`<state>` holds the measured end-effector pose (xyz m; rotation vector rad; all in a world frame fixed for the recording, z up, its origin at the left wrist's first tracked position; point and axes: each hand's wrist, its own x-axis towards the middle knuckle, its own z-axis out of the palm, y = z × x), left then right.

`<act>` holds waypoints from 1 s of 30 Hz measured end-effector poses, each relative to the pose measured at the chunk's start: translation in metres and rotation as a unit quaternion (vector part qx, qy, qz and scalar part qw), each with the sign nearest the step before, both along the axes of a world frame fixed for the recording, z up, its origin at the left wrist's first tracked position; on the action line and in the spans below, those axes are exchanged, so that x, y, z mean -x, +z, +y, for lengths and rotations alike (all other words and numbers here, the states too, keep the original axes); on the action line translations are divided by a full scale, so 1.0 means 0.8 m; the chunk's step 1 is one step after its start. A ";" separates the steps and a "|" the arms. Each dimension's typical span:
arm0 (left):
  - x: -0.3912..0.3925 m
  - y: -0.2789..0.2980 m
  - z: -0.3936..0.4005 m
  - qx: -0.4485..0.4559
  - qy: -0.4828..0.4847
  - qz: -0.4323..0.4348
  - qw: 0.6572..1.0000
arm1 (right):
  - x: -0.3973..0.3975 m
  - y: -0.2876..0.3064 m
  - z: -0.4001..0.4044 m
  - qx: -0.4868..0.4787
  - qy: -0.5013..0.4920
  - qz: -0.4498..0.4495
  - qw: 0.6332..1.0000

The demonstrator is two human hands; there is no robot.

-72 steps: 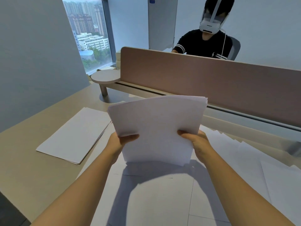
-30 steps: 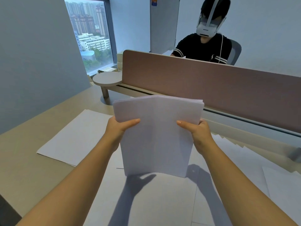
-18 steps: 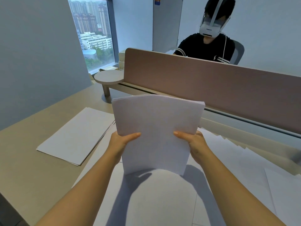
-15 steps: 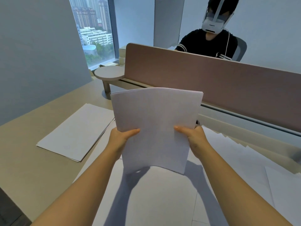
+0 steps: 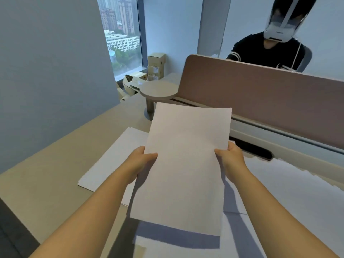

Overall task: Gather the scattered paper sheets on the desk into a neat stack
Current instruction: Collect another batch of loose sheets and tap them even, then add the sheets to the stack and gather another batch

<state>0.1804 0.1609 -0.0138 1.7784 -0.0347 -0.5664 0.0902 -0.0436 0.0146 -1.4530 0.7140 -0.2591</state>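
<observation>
I hold a squared-up bundle of white paper sheets (image 5: pixel 186 164) in the air above the desk, tilted away from me. My left hand (image 5: pixel 139 162) grips its left edge and my right hand (image 5: pixel 229 157) grips its right edge, thumbs on top. A flat stack of white sheets (image 5: pixel 113 161) lies on the beige desk to the left, partly hidden by the held bundle. More loose sheets (image 5: pixel 294 194) spread over the desk to the right and under my arms.
A brown divider panel (image 5: pixel 260 97) runs along the desk's far edge. A small round shelf (image 5: pixel 158 89) on a post stands at its left end. Behind the panel sits a person (image 5: pixel 268 47) wearing a headset. Cardboard boxes (image 5: pixel 154 67) are stacked by the window.
The bundle has tipped from upright towards flat and moved left. My view has swung left, so the flat stack on the left now lies partly beneath the bundle.
</observation>
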 end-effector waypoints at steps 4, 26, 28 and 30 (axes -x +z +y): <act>-0.069 -0.021 0.062 -0.061 0.008 -0.014 0.998 | -0.068 -0.039 0.065 -0.012 -0.034 0.072 0.997; -0.207 -0.120 0.122 -0.345 -0.024 -0.163 0.924 | -0.186 -0.150 0.137 0.138 -0.025 0.241 0.960; -0.195 -0.114 0.107 -0.293 -0.032 -0.160 0.942 | -0.172 -0.145 0.125 0.131 -0.033 0.239 0.962; -0.181 -0.109 0.088 -0.259 -0.066 -0.153 0.951 | -0.151 -0.139 0.110 0.122 -0.036 0.237 0.963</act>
